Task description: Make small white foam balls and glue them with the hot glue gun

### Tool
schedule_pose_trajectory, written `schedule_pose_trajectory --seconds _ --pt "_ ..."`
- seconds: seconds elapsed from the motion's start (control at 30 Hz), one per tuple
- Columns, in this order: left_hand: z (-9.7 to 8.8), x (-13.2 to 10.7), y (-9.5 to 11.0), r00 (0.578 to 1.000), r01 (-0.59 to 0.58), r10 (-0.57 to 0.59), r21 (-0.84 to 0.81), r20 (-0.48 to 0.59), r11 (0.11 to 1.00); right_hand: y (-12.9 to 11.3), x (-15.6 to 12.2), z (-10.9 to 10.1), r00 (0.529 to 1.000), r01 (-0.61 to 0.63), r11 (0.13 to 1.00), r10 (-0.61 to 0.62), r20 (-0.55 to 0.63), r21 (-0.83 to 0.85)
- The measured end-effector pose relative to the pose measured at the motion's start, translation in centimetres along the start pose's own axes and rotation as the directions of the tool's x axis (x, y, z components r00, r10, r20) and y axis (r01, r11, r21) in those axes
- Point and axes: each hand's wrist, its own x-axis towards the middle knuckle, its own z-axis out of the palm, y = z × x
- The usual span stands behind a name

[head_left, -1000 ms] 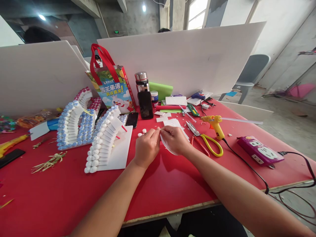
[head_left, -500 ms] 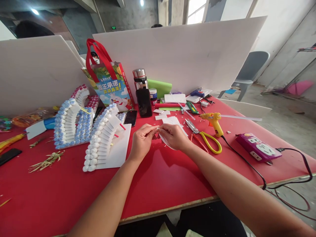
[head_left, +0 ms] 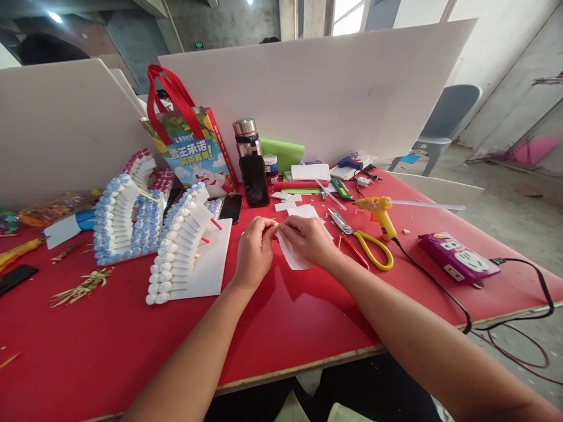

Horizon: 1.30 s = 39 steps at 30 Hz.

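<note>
Above the red table my left hand (head_left: 255, 251) and my right hand (head_left: 307, 239) meet fingertip to fingertip. A thin sheet of white paper (head_left: 294, 255) hangs from under the right fingers, held in a pinch. The left thumb and forefinger are closed at a small white tip of it; most of that spot is covered by the fingers. Left of my hands stands a fan-shaped white piece (head_left: 180, 246) edged with rolled white knobs, on a white board (head_left: 211, 266). Scissors with yellow handles (head_left: 373, 249) lie close to the right hand.
A yellow glue gun (head_left: 382, 214) and a purple power strip (head_left: 457, 258) with cables lie at the right. Behind are a phone (head_left: 255, 180) leaning on a flask (head_left: 245, 135), a shopping bag (head_left: 197, 152) and a tall white board (head_left: 343, 99). A blue-knobbed piece (head_left: 114, 223) stands left.
The right hand has turned slightly and more of the white paper shows below it. Both hands remain pinched together at nearly the same place. The view has shifted a little.
</note>
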Motion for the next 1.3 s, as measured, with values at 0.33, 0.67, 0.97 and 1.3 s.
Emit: schedule_pose_trajectory --seconds 0.33,0.67,0.97,1.3 --pt "-0.6 0.4 0.5 0.998 0.027 -0.026 -0.033 0.049 0.999 1.0 1.3 -1.0 0.678 -0.735 0.288 0.293 0.674 0.614" --pt "-0.8 0.4 0.1 0.999 0.001 0.001 -0.037 0.052 0.999 1.0 1.3 -1.1 0.722 -0.689 0.244 0.147 0.676 0.683" --pt "-0.4 0.3 0.3 0.985 0.174 -0.169 -0.123 0.043 0.977 0.8 0.7 -0.5 0.912 -0.375 0.857 0.272 0.308 0.354" --pt "-0.3 0.3 -0.3 0.972 0.231 -0.222 -0.155 0.078 0.960 1.0 0.4 -0.2 0.967 -0.091 0.993 0.069 0.245 0.079"
